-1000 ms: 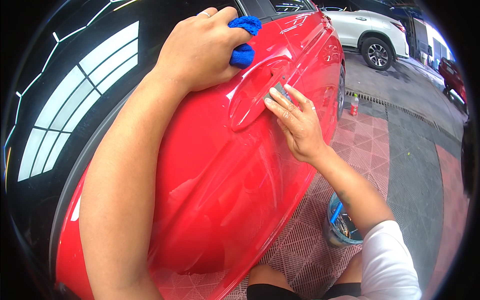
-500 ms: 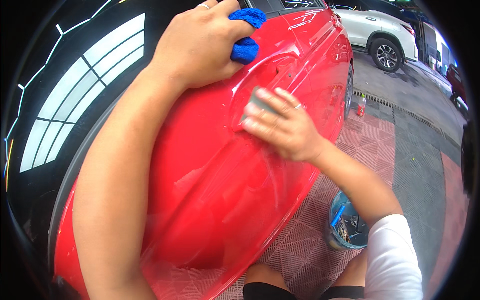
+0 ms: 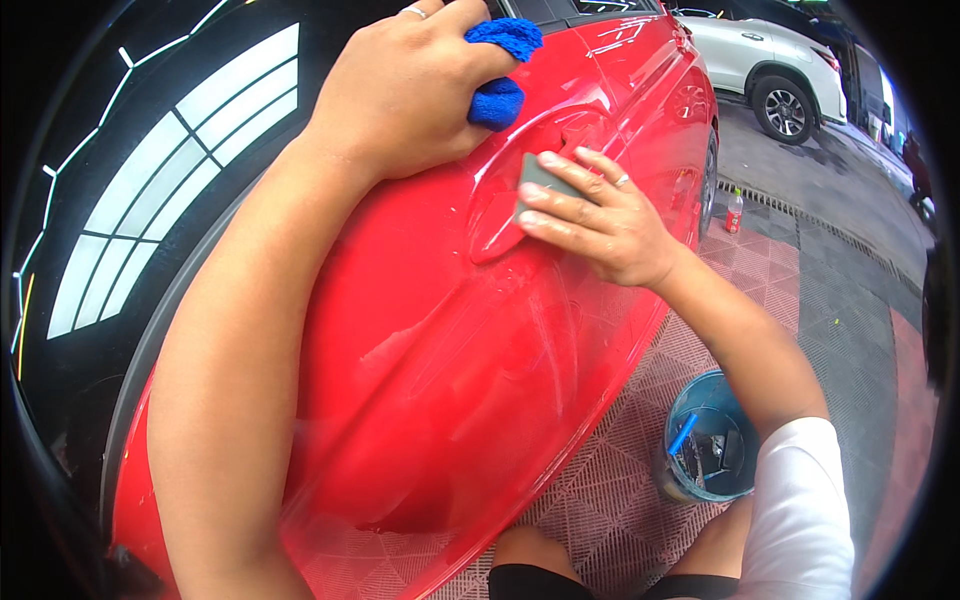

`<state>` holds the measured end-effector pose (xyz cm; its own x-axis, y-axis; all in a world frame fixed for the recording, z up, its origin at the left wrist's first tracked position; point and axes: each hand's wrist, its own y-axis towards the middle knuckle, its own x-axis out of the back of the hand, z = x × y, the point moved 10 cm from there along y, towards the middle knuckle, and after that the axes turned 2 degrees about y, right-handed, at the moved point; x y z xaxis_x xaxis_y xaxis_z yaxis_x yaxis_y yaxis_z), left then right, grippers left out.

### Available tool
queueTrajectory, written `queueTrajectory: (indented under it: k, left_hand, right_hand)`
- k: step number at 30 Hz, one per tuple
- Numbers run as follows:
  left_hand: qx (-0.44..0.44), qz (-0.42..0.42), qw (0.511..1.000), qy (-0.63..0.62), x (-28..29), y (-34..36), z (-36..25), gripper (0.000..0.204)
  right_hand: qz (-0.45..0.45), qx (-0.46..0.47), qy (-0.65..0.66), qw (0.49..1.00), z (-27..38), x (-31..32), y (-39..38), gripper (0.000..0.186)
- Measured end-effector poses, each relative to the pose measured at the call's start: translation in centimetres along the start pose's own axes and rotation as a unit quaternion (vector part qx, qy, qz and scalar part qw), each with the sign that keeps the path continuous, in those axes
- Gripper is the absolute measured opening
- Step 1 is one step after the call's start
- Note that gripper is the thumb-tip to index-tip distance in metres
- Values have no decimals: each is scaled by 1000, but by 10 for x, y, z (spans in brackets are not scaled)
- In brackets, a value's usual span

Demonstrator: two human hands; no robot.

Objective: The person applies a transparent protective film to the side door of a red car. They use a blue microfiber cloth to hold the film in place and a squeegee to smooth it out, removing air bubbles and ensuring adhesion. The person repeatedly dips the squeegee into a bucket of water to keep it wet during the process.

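Note:
The glossy red car body [image 3: 385, 345] fills the middle of the view, with dark glass [image 3: 110, 200] reflecting lights at its left. My left hand [image 3: 410, 95] is curled round a bunched blue cloth [image 3: 495, 105] near the upper edge of the red panel. My right hand [image 3: 600, 220] presses a small flat grey-green pad [image 3: 532, 178] onto the recessed door handle area [image 3: 485, 240], fingers laid over the pad. Wet-looking streaks show on the paint around it.
A blue bucket [image 3: 700, 420] holding tools stands on pink and grey floor tiles [image 3: 750, 275], below my right forearm. A bottle [image 3: 734, 215] stands farther along, near a drain strip. A white SUV [image 3: 760, 55] is parked behind.
My right hand swept the pad down and leftward, then back up and right over the handle area. My left hand stays on the cloth, shifting only slightly in the view.

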<state>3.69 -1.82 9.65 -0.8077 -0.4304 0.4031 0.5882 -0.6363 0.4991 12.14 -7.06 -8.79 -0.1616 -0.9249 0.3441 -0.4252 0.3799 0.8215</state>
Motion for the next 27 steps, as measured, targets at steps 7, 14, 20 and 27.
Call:
queueTrajectory:
  k: [7,14,20,27]
  left_hand:
    - [-2,-3,1000,24,6,-4,3,15]
    - [19,9,999,43,-4,-4,8,39]
    - [12,-1,999,34,4,2,9,36]
    - [18,14,999,32,6,0,4,36]
  right_hand:
    - [-5,57,34,998,45,0,33,49]
    - [-56,-150,-8,987,-2,11,3,47]
    - [-86,-238,1,968,1,6,-10,54]
    - [-168,-378,9,910,5,17,-21,48]
